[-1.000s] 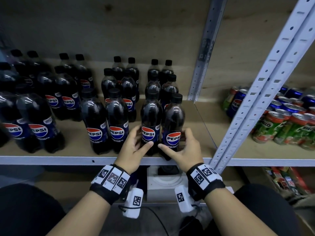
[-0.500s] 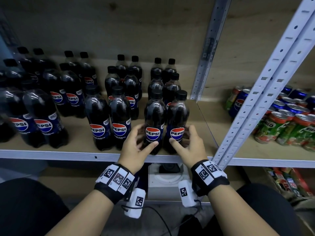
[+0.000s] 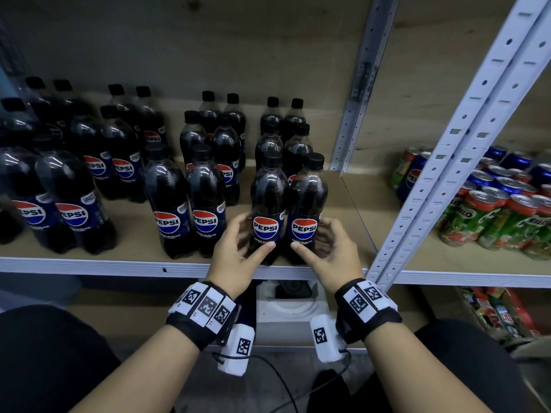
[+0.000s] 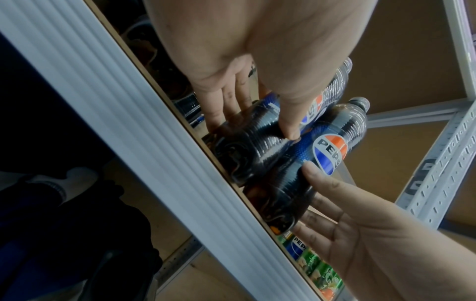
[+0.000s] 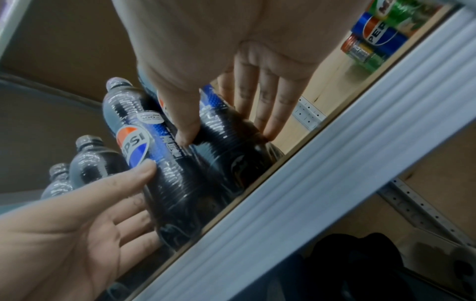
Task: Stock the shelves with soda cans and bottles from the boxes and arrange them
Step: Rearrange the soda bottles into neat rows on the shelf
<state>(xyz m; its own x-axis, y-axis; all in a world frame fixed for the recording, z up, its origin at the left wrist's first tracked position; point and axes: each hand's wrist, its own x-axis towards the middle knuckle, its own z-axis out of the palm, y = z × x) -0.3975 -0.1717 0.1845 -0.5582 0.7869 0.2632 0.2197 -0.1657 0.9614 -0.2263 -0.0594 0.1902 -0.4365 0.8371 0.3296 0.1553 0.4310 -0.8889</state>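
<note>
Two Pepsi bottles with black caps stand side by side at the front of the wooden shelf [image 3: 119, 265], right of the other rows. My left hand [image 3: 243, 239] cups the left bottle [image 3: 268, 198]: straight fingers lie along its outer side and the thumb touches below the label. My right hand [image 3: 323, 239] mirrors this on the right bottle [image 3: 307, 198]. The left wrist view shows my left hand [image 4: 252, 122] on the left bottle [image 4: 257, 142] and my right hand [image 4: 347, 213] at the right bottle [image 4: 322, 146]. The right wrist view shows my right hand [image 5: 226, 130] against the right bottle [image 5: 231, 158].
Paired rows of Pepsi bottles [image 3: 185, 210] fill the shelf to the left and behind. White slotted uprights [image 3: 447, 189] divide off the right bay, which holds green Milo cans [image 3: 492, 222] and blue cans [image 3: 507, 174]. A carton of packs [image 3: 501, 311] sits lower right.
Both hands stay at the same two front bottles and have slid slightly higher on them. The bottles still stand upright together near the shelf's front edge.
</note>
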